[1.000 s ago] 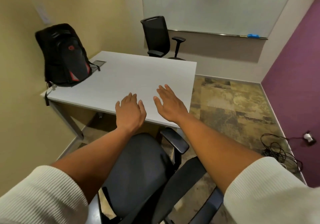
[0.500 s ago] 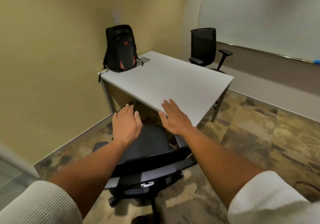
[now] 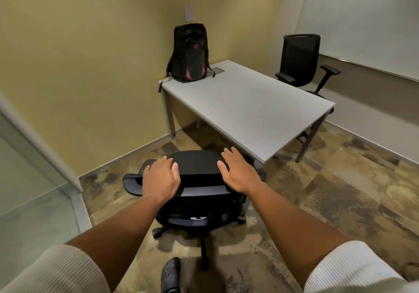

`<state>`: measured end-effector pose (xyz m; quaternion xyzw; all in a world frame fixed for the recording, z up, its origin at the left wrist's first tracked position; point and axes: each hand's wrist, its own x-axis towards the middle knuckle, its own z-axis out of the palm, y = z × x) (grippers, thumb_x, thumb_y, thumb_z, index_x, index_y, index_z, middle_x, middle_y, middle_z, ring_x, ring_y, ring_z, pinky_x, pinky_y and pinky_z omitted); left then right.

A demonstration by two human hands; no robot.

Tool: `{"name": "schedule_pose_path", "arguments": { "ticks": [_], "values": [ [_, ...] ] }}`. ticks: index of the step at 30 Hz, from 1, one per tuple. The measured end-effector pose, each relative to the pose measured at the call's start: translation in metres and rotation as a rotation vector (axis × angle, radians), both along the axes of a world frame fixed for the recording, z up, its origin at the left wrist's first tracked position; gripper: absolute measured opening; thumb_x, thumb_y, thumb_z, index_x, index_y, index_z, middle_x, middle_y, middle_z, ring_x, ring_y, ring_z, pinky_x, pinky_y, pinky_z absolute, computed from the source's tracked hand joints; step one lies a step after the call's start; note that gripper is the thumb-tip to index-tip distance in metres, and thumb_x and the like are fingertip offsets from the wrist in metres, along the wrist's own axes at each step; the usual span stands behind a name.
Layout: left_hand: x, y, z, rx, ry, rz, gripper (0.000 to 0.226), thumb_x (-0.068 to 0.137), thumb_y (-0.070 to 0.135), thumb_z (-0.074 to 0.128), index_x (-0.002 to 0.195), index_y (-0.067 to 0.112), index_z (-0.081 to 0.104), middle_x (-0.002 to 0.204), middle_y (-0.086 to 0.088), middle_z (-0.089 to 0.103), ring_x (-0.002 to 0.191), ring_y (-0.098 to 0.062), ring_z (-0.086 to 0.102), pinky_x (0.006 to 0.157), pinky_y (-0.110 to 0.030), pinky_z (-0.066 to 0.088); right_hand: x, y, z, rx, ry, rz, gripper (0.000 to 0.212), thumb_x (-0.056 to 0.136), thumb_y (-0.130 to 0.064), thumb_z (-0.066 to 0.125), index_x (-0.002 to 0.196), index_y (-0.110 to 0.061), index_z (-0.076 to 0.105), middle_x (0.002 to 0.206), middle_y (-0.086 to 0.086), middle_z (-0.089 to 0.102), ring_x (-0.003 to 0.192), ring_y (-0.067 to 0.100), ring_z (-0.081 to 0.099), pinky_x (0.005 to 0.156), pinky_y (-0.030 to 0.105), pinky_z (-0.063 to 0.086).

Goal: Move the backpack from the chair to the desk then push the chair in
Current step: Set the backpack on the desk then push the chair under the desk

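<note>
A black backpack [image 3: 190, 53] with red accents stands upright on the far left corner of the grey desk [image 3: 254, 111], against the yellow wall. A black office chair [image 3: 197, 170] stands just in front of the desk's near edge, its back toward me. My left hand [image 3: 160, 180] hovers over the left end of the chair's backrest top, fingers spread. My right hand [image 3: 240, 172] hovers over the right end, fingers apart. Neither hand visibly grips the backrest.
A second black office chair [image 3: 299, 60] stands at the desk's far side under a whiteboard [image 3: 362, 20]. A glass partition [image 3: 29, 179] is on the left. My black clog [image 3: 170, 275] is on the patterned floor behind the chair base.
I have stepped back from the desk, so the view widened and the chair's back is now facing me. Both hands came back from the desk edge to above the backrest.
</note>
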<state>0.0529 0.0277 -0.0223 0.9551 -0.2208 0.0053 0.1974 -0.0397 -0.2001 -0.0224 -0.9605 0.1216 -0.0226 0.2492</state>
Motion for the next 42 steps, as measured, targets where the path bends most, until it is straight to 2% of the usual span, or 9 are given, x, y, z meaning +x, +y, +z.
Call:
{"name": "schedule_pose_path", "arguments": {
  "ticks": [4,7,10,13,19,24,30,34,42],
  "values": [
    [-0.01,0.016,-0.004,-0.012,-0.008,0.001,0.046,0.105,0.034,0.036,0.074,0.014,0.063,0.082,-0.008,0.071,0.075,-0.03,0.06,0.082,-0.044,0.047,-0.005,0.008,-0.012,-0.041,0.017,0.029,0.058,0.102,-0.046,0.029,0.149,-0.012,0.033,0.159,0.002,0.026,0.147,0.018,0.011,0.115,0.042,0.021],
    [-0.008,0.019,-0.004,0.008,-0.024,-0.03,0.045,0.104,0.037,0.038,0.065,0.022,0.055,0.069,-0.002,0.065,0.066,-0.029,0.058,0.067,-0.039,0.044,-0.006,0.009,-0.015,-0.096,0.012,0.017,0.056,0.102,-0.047,0.03,0.144,-0.011,0.039,0.152,0.006,0.038,0.141,0.023,0.027,0.109,0.044,0.03],
    [-0.006,0.02,-0.008,-0.011,-0.069,-0.041,0.042,0.103,0.037,0.041,0.069,0.021,0.06,0.057,0.003,0.05,0.06,-0.023,0.051,0.066,-0.036,0.037,-0.006,0.009,-0.017,-0.121,0.013,-0.005,0.057,0.101,-0.05,0.029,0.142,-0.013,0.043,0.146,0.005,0.046,0.135,0.023,0.037,0.106,0.044,0.034],
    [-0.002,0.019,-0.015,-0.025,-0.116,-0.018,0.043,0.102,0.04,0.041,0.075,0.021,0.068,0.058,0.004,0.05,0.062,-0.023,0.051,0.067,-0.036,0.037,-0.005,0.009,-0.021,-0.129,0.001,-0.033,0.061,0.098,-0.055,0.028,0.143,-0.017,0.043,0.148,0.002,0.046,0.137,0.02,0.036,0.108,0.042,0.033],
    [0.012,0.017,-0.015,-0.011,-0.075,0.052,0.052,0.101,0.055,0.032,0.102,0.028,0.077,0.074,-0.002,0.073,0.076,-0.025,0.063,0.074,-0.037,0.047,0.005,0.012,-0.022,-0.115,-0.04,-0.149,0.063,0.091,-0.063,0.031,0.137,-0.025,0.05,0.142,-0.002,0.052,0.127,0.023,0.048,0.102,0.042,0.041],
    [0.033,0.014,-0.015,0.039,-0.056,0.059,0.061,0.1,0.06,0.025,0.096,0.03,0.077,0.067,-0.002,0.069,0.071,-0.024,0.058,0.073,-0.037,0.043,0.02,0.014,-0.024,-0.119,-0.036,-0.185,0.064,0.089,-0.065,0.031,0.136,-0.026,0.051,0.139,-0.002,0.054,0.12,0.027,0.053,0.095,0.042,0.046],
    [0.064,0.012,-0.018,0.045,-0.094,0.005,0.054,0.102,0.054,0.029,0.099,0.028,0.076,0.079,-0.005,0.073,0.085,-0.029,0.064,0.091,-0.043,0.044,0.05,0.014,-0.023,-0.146,-0.013,-0.19,0.066,0.088,-0.066,0.028,0.134,-0.026,0.052,0.136,0.0,0.056,0.119,0.03,0.053,0.093,0.044,0.046],
    [0.089,0.009,-0.02,0.058,-0.114,-0.003,0.054,0.102,0.054,0.029,0.102,0.029,0.076,0.084,-0.006,0.074,0.089,-0.03,0.064,0.091,-0.043,0.043,0.075,0.013,-0.022,-0.172,0.013,-0.168,0.069,0.088,-0.066,0.028,0.136,-0.022,0.051,0.139,0.002,0.055,0.122,0.028,0.052,0.098,0.044,0.042],
    [0.147,0.007,-0.021,0.065,-0.107,-0.019,0.055,0.101,0.057,0.027,0.107,0.03,0.075,0.088,-0.005,0.075,0.092,-0.03,0.063,0.09,-0.042,0.044,0.125,0.015,-0.015,-0.214,0.034,-0.16,0.064,0.091,-0.062,0.031,0.126,-0.015,0.058,0.121,0.005,0.064,0.109,0.027,0.058,0.087,0.042,0.046]
  ]
}}
